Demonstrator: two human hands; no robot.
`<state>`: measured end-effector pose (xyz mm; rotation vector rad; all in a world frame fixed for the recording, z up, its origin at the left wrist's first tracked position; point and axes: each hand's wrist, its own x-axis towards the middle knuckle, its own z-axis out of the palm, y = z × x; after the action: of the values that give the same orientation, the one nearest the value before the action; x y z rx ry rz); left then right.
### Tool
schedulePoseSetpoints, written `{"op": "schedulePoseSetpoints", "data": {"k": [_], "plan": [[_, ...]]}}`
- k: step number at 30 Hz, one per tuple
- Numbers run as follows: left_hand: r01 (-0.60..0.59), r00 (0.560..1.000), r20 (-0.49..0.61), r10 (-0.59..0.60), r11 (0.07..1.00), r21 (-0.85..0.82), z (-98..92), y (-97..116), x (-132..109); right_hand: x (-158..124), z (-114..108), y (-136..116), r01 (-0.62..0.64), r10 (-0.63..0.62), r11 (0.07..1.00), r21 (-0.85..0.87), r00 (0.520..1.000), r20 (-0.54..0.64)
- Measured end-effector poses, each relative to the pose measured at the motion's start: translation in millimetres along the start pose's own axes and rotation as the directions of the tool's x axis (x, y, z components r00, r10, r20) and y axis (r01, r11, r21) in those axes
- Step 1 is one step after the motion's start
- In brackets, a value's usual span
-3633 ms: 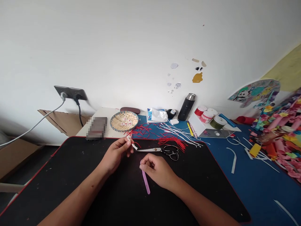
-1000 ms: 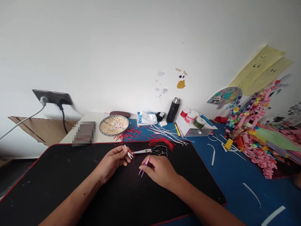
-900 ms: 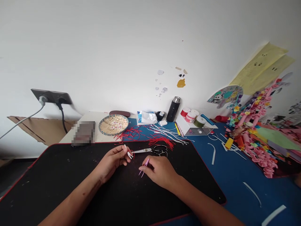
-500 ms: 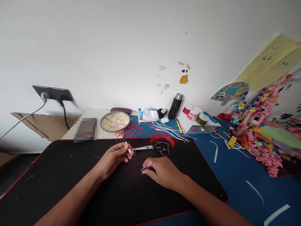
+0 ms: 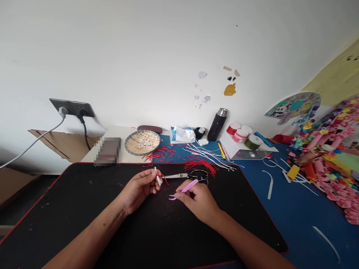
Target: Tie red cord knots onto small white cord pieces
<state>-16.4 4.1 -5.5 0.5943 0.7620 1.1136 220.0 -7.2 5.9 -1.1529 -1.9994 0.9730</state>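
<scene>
My left hand [image 5: 140,188] pinches a short knotted piece of white cord [image 5: 158,180] between thumb and fingers. A red cord [image 5: 165,179] is looped about it and its end sticks out to the right. My right hand [image 5: 200,201] is closed round a pair of pink tweezers [image 5: 189,185], whose tips are slightly apart and point left, short of the cord. Just behind both hands lie metal scissors [image 5: 179,175] with black handles, partly covered by my right hand.
Beyond the black mat [image 5: 70,209] lie red cords [image 5: 200,168] and white cords [image 5: 210,152]. A woven basket [image 5: 130,151], tissue box [image 5: 179,141], black flask [image 5: 217,125] and cord spools [image 5: 254,142] stand near the wall. Paper flowers [image 5: 333,186] crowd the right.
The pink tweezers have turned in my right hand, so their body now shows above the fingers and the tips extend left. My left hand still pinches the cord. The view has shifted slightly left.
</scene>
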Motion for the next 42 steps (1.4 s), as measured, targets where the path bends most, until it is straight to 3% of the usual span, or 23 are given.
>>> {"op": "schedulePoseSetpoints", "data": {"k": [6, 13, 19, 29, 35, 42], "plan": [[0.023, 0.998, -0.055, -0.021, 0.999, 0.03, 1.1, -1, 0, 18, 11, -6, 0.028, -0.018, 0.993, 0.117, 0.996, -0.086], [0.044, 0.994, -0.099, -0.038, 0.997, 0.057, 2.5, 0, 0, 42, 12, -6, 0.059, -0.043, 0.987, 0.152, 0.994, -0.102], [0.055, 0.989, -0.142, -0.05, 0.998, 0.034, 1.5, 4, 1, 51, 12, 9, -0.025, 0.066, 0.957, 0.288, 0.989, -0.134], [0.088, 0.983, -0.17, -0.066, 0.988, 0.125, 6.4, 1, 0, 44, 9, 14, -0.031, 0.075, 0.956, 0.291, 0.987, -0.142], [0.113, 0.988, -0.13, -0.089, 0.974, 0.195, 8.6, 0, -2, 41, 10, 16, -0.01, 0.035, 0.973, 0.23, 0.994, -0.105], [0.164, 0.979, -0.123, -0.161, 0.986, 0.016, 9.7, -2, -2, 40, 7, 18, 0.021, 0.009, 0.984, 0.177, 0.986, -0.166]]}}
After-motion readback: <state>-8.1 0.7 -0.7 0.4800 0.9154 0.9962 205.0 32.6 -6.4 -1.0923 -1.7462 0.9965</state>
